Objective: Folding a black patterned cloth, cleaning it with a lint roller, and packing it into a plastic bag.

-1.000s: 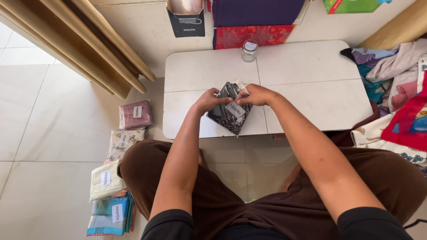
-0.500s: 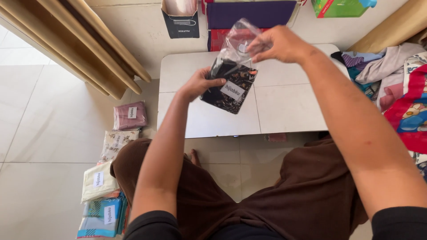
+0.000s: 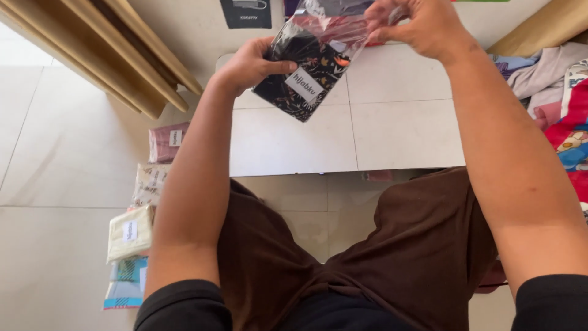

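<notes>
While the left hand (image 3: 248,64) grips the lower side of a folded dark patterned cloth (image 3: 300,76), thumb across its face and fingers curled behind, the right hand (image 3: 419,27) pinches the open mouth of the clear plastic bag (image 3: 334,27) that sheathes it. Both are held up in the air above the low white table (image 3: 367,132), not resting on it. By the look of it, the step in hand is bagging: the cloth seems mostly seated inside, with slack film bunched beyond the right fingertips. Closing it would call for a steady hold below while the mouth is flattened and folded over. Whether the bag has a sealing strip cannot be made out, since the film glares and the top edge of the view cuts off the right fingertips. Well below the left fingers, other packed cloths (image 3: 150,202) lie on the floor, the lowest partly hidden by the forearm.
</notes>
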